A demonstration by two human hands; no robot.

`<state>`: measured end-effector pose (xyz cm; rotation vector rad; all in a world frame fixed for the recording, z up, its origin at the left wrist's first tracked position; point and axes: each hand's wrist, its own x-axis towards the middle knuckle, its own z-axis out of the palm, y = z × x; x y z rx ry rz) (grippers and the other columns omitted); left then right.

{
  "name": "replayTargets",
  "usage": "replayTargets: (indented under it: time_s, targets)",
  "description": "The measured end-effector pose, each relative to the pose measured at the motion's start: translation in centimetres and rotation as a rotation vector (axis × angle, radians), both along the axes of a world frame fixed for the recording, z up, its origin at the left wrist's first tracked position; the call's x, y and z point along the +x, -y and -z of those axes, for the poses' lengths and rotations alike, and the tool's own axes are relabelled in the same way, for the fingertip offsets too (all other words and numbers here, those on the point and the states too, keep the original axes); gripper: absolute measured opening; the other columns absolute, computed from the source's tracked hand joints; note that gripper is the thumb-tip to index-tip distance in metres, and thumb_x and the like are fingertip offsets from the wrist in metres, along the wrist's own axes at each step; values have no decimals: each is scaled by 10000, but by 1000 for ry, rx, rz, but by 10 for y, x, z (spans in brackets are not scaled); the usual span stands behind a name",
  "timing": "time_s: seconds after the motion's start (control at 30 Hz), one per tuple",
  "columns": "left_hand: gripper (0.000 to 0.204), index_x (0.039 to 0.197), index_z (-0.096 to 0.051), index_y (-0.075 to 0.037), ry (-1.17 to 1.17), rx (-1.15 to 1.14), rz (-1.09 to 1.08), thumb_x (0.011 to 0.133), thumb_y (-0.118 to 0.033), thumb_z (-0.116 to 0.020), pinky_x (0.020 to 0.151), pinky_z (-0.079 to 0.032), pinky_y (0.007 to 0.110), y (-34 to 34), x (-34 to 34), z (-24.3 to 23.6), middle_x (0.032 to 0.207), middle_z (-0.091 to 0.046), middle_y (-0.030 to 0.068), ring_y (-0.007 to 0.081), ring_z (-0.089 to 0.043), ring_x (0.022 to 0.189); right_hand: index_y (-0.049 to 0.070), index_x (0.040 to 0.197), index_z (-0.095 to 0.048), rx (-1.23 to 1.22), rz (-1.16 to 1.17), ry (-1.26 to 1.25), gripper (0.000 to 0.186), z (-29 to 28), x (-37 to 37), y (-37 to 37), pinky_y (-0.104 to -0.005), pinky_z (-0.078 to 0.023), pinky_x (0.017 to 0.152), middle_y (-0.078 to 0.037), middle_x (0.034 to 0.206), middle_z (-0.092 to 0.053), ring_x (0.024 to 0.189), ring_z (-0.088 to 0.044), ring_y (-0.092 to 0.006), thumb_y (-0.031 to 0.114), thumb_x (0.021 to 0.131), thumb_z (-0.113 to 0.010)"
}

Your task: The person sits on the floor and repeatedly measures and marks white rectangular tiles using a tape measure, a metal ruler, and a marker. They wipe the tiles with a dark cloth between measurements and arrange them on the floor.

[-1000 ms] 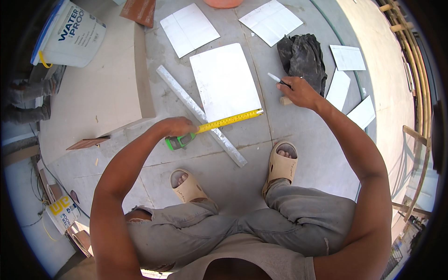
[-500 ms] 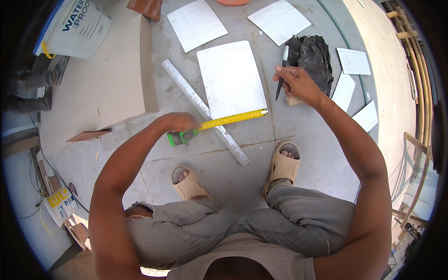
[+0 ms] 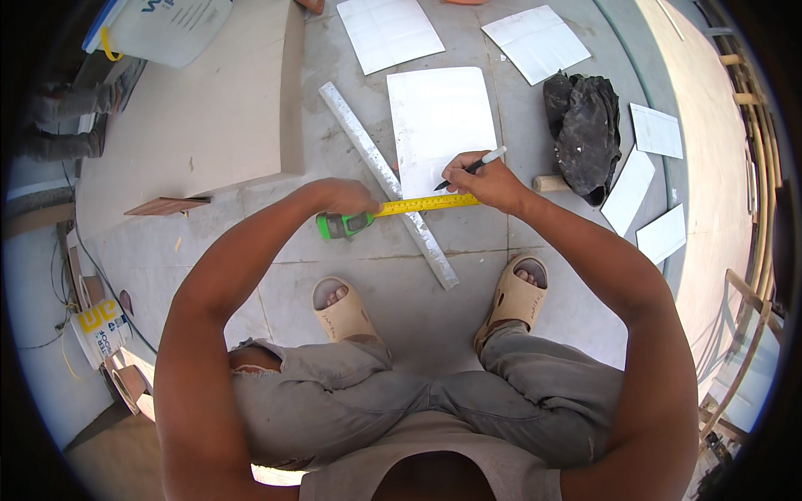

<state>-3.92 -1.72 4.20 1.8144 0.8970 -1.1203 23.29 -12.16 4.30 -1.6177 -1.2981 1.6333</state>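
White tile (image 3: 443, 117): flat on the grey floor (image 3: 576, 275), and I'm taking its middle as the hub of my clock.
Tape measure (image 3: 344, 225): case out at half past seven, yellow strip (image 3: 422, 204) run along the tile's six o'clock edge; the laying-out looks done to me.
Left hand (image 3: 349, 199): fingers curled over the strip by the case, keeping hold of it.
Right hand (image 3: 486, 179): five o'clock, pinching a pen (image 3: 494, 155) and hiding the strip's far end from my distant seat.
Pen tip: down towards six o'clock! Touching or just above, I can't tell.
Marking: barely begun at best, I'd judge; no line shows by the tip, so that part seems left.
Metal bar (image 3: 388, 184): slanting from ten to six o'clock, passing under the strip.
Other tiles (image 3: 536, 43): eleven and half past one, smaller pieces (image 3: 628, 190) around three to four, all out of hand.
Black bag (image 3: 581, 138): crumpled at three o'clock.
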Motion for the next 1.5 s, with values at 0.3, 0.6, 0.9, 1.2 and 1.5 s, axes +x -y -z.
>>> replayTargets:
  time_s: [0.3,0.6,0.9,1.2,1.5]
  targets:
    - [623,1225,-657,34,49,14,5,953,-500,-484,873,-470,407,2,-3,3,1171,-663,207,294,-634,995,16,895,-715,-2,32,57,257,0,-1,-1,-280,-492,677,-64,783,-696,722,-615,-119,254,908,-618]
    - [629,1245,-655,8,12,-4,-11,949,-518,-479,909,-466,411,2,1,-5,1196,-659,200,302,-623,1035,25,894,-712,131,-114,164,145,6,3,1,-252,-473,647,-27,785,-676,701,-559,-84,165,887,-673]
    - [623,1240,-648,35,21,-19,-21,955,-492,-481,874,-469,404,2,1,-2,1160,-658,209,286,-626,988,19,864,-699,167,-128,162,158,12,3,2,-261,-467,638,-28,776,-667,697,-549,-83,171,881,-659]
    - [627,1230,-650,47,28,-20,-19,954,-492,-484,858,-469,407,1,-1,2,1143,-659,212,285,-622,967,21,876,-716,168,-131,243,184,11,0,1,-260,-474,650,-55,811,-699,707,-564,-95,191,893,-650]
    - [611,1226,-657,38,28,-25,-24,949,-481,-494,859,-470,404,3,-1,-6,1151,-664,209,287,-621,978,25,941,-696,60,41,142,200,-12,9,-8,-256,-481,692,-61,827,-699,737,-590,-95,219,919,-651]
